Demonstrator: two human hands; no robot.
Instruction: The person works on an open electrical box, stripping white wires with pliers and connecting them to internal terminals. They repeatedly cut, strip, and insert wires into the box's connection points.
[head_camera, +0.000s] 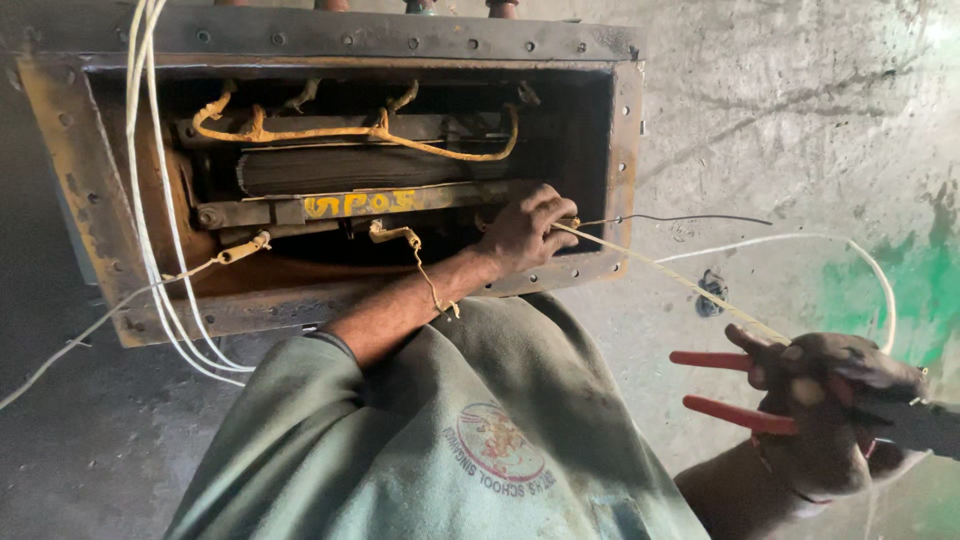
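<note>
My left hand (525, 230) reaches into the right end of an open rusty metal tank (625, 140) and pinches a cream-coloured sleeved wire (660, 272) at the rim. That wire runs taut, down and to the right, to my right hand (825, 425). My right hand is closed around red-handled pliers (725, 385) and also grips the wire's other end. Inside the tank lie a dark laminated core (350, 168) and yellowish sleeved leads (340, 132).
White wires (150, 250) hang over the tank's left rim and trail across the concrete floor. A thin black wire (700, 217) and a white wire loop (850, 250) lie to the right of the tank. A green paint patch (900, 290) marks the floor.
</note>
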